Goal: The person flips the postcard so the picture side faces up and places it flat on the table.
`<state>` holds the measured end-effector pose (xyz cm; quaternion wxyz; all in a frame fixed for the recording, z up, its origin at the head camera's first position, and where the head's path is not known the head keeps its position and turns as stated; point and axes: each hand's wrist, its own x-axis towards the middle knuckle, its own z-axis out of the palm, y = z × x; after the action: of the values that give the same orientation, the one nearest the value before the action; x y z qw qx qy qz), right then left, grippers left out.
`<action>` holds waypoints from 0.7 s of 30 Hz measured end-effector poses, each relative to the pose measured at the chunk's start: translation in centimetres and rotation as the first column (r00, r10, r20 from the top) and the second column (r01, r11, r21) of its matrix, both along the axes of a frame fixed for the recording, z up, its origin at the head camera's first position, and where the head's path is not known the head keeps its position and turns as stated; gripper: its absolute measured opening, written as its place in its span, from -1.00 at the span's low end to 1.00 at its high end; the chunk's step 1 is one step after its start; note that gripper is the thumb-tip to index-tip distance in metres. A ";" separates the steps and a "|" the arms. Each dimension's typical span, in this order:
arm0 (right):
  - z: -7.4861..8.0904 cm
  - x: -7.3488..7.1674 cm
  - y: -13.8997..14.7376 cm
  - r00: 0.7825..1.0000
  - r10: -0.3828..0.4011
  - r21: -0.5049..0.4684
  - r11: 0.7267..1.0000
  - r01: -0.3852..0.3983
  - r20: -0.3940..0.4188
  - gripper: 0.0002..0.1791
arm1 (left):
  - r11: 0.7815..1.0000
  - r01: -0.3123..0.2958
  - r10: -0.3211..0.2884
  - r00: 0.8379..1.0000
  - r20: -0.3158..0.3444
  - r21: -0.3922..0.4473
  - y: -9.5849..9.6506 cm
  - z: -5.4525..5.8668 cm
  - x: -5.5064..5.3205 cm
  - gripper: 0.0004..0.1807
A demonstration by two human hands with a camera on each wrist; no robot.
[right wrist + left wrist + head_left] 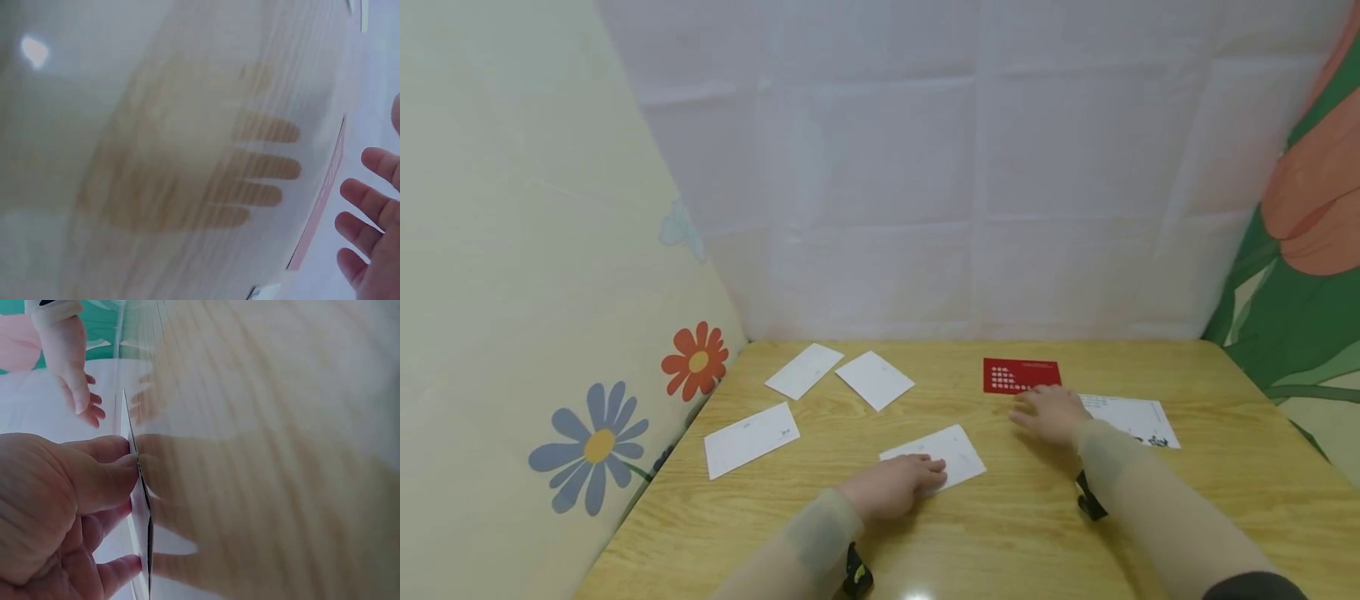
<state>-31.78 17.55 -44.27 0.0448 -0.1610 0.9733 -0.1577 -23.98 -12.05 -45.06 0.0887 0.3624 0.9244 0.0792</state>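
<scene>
Left hand (891, 486) has its fingers loosely spread on the front white card (961, 454), probably just steadying it on the table (1000, 537), while the right hand (1054, 414), spread and empty, hovers by the red card (1011, 372).

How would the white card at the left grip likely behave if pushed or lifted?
The white card looks thin edge-on in the left wrist view, so it is probably light and somewhat flexible. Lying low on the table, whose glossy surface shows reflections, it may slide rather than tip. Its slim edge could be awkward to get under.
</scene>
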 end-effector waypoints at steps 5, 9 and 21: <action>0.1 0.6 -0.8 0.996 -0.011 -0.154 0.988 0.025 0.092 -0.44 | 0.999 0.035 -0.035 0.999 0.013 -0.002 0.4 0.1 0.0 -0.54; 0.2 1.1 -1.4 0.989 0.013 -0.294 0.955 0.032 0.148 -0.51 | 0.997 0.072 -0.072 0.997 0.038 0.000 0.5 0.2 -0.2 -0.53; 0.3 3.2 -2.8 0.952 0.022 -0.386 0.917 0.102 0.305 -0.54 | 0.978 0.209 -0.208 0.975 0.078 -0.003 1.2 0.2 -0.1 -0.43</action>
<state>-28.63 14.80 -43.96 0.1564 -0.1206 0.9054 -0.3757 -24.08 -10.82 -44.84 0.1342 0.4534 0.8777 0.0782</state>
